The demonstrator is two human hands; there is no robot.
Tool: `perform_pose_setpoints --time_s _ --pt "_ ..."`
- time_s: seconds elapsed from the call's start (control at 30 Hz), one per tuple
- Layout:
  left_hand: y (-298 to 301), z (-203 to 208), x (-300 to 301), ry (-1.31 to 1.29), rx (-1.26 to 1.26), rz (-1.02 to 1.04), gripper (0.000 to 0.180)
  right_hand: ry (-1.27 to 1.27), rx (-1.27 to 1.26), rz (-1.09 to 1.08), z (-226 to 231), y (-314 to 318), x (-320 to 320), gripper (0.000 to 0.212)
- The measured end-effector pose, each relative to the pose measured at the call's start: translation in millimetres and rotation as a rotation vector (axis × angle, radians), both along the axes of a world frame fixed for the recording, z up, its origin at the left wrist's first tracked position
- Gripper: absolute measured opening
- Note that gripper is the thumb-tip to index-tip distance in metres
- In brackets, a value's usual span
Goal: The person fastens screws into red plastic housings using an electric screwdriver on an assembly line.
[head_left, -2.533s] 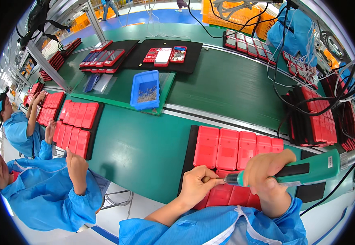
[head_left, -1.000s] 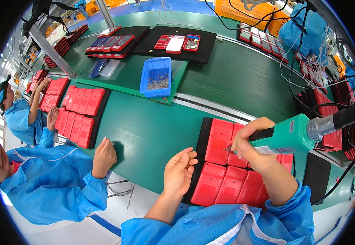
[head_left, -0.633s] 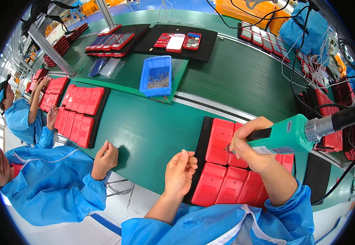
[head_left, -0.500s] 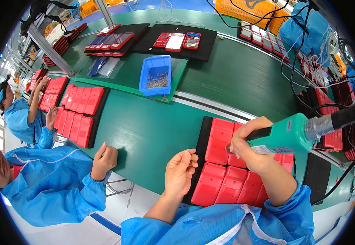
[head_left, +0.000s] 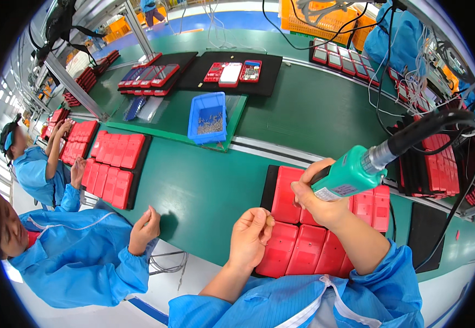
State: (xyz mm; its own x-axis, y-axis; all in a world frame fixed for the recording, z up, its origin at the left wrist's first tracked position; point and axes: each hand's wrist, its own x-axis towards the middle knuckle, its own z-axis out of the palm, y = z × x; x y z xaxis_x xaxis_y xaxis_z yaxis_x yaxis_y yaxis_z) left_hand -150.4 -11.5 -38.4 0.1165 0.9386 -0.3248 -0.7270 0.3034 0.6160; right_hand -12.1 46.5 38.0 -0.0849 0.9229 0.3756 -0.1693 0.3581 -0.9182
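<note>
My right hand (head_left: 325, 205) grips a green electric screwdriver (head_left: 349, 174), its cabled end rising to the upper right. The bit end is over the back row of red plastic housings (head_left: 287, 188), though my fingers hide most of the tip. Closed in a pinch, my left hand (head_left: 249, 238) is just left of the front row, at the edge of the black mat (head_left: 268, 188). What lies between its fingertips is too small to make out. The housings rest side by side in two rows, partly covered by my right hand and forearm.
A blue bin (head_left: 207, 117) of small metal screws sits beyond my left hand. Co-workers sit on the left, one hand (head_left: 145, 230) near the table edge, beside another mat of red housings (head_left: 111, 169). Opened devices (head_left: 230, 74) lie farther back. Black cable loops down on the right.
The view has shifted slightly. My right hand and the screwdriver have moved left, and the tool's cabled end is raised. My left hand has come closer to the front housings, still pinched.
</note>
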Motion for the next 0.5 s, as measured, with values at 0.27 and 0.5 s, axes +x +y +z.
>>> perform_pose_setpoints --time_s 0.27,0.5 --pt "-3 14 18 -0.139 -0.108 -0.143 0.018 0.319 0.143 -0.048 21 -24 17 0.017" --pt "0 21 30 -0.291 -0.175 -0.288 0.022 0.25 0.308 0.078 43 -41 32 0.022"
